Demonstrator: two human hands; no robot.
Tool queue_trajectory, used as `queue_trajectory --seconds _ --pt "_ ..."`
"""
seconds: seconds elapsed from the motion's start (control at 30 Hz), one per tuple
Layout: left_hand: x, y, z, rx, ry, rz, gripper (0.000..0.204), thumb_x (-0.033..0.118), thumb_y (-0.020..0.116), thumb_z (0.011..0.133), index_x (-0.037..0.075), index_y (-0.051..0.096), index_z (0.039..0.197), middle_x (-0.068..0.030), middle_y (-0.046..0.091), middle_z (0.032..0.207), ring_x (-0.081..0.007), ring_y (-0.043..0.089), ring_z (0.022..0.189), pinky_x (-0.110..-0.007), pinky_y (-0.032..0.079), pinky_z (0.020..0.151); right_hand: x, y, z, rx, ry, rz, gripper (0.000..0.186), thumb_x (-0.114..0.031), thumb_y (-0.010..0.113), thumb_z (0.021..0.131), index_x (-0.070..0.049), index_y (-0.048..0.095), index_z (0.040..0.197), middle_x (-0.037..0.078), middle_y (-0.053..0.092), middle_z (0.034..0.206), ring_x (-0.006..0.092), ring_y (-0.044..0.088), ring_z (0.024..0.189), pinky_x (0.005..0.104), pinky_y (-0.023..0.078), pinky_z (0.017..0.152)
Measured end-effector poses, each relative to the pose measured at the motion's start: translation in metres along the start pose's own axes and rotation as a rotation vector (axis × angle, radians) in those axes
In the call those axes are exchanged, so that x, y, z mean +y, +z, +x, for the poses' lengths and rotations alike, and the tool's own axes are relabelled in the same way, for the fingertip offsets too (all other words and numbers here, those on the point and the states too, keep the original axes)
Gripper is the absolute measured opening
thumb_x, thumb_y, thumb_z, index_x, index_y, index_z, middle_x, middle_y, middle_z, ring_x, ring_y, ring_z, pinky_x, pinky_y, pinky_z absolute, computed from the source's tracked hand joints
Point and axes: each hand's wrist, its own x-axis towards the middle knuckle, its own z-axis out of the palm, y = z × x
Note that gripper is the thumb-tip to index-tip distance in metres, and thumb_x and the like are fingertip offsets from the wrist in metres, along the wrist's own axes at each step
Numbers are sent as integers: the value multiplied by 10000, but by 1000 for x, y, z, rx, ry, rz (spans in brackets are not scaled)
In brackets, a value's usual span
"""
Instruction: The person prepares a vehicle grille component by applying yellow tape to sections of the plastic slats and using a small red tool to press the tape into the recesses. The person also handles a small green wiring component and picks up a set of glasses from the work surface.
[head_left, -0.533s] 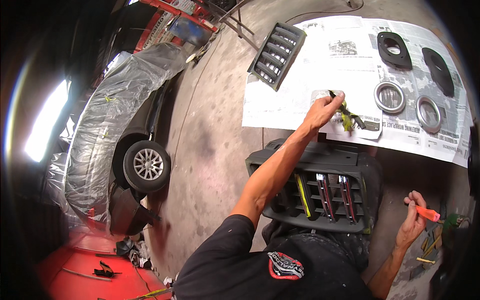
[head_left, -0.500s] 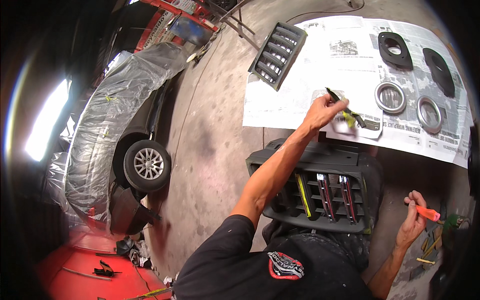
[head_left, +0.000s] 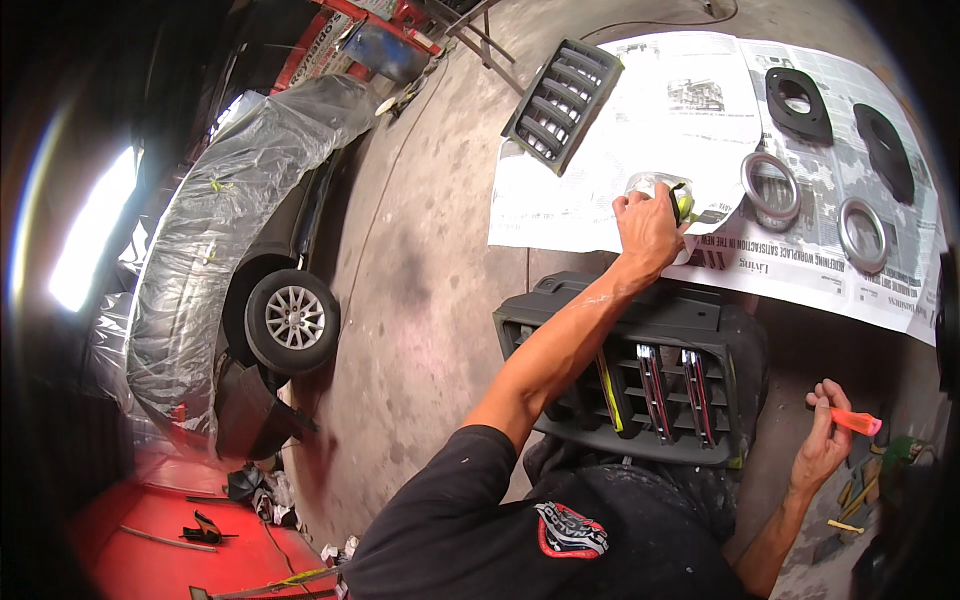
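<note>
My left hand point(head_left: 648, 228) reaches over the newspaper, fingers curled down beside a crumpled clear wrap. It is closed on a small black strip with yellow-green tape point(head_left: 683, 203), which my fingers partly hide. At lower right, my right hand point(head_left: 822, 450) pinches a slim bright orange tool point(head_left: 856, 421); I cannot make out its kind. Across my lap rests a dark grey vent panel point(head_left: 640, 318) with slats. Two of its upright vanes carry chrome strips point(head_left: 652, 385), and another has yellow-green tape point(head_left: 609, 392). My left forearm covers the panel's left part.
Newspaper point(head_left: 600, 215) holds a second vent panel point(head_left: 563, 105), two black oval bezels point(head_left: 797, 105) and two silver rings point(head_left: 862, 235). Left stands a car under plastic sheeting point(head_left: 230, 200). A red panel point(head_left: 130, 540) is at lower left, tools point(head_left: 850, 510) at lower right.
My left hand has lowered toward the newspaper, taking the taped black strip down with it, and its fingers now hide more of the strip. My right hand has hardly moved.
</note>
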Motion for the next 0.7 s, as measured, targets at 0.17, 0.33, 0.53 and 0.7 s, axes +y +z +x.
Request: queue_trajectory --seconds 0.17,0.33,0.53,0.7 --pt "3 -14 7 -118 -37 -186 397 184 747 774 -6 564 1071 -207 690 816 -410 658 797 -508 486 730 9 -4 6 -59 18 81 241 -30 533 973 66 642 1165 102 672 1022 159 605 912 274 480 864" --pt "-7 1 -7 -121 218 -86 287 90 667 771 4 528 1006 -221 676 861 -426 639 820 -509 523 692 -1 75 80 -118 -291 -321 282 -153 659 917 -13 668 1161 106 587 659 140 568 617 309 488 647" --pt "10 1 -9 -137 194 -76 391 98 681 758 37 556 1124 -209 665 982 -405 629 893 -489 514 762 -14 126 181 -426 -412 -900 406 -213 694 866 -56 620 1233 243 662 758 442 655 746 517 494 649" --pt "1 4 -6 -223 152 -120 430 107 702 757 73 578 1168 -209 654 1003 -414 646 946 -486 526 792 -20 126 200 -508 -515 -913 123 -139 658 842 -60 660 936 188 684 810 434 652 796 524 502 692"
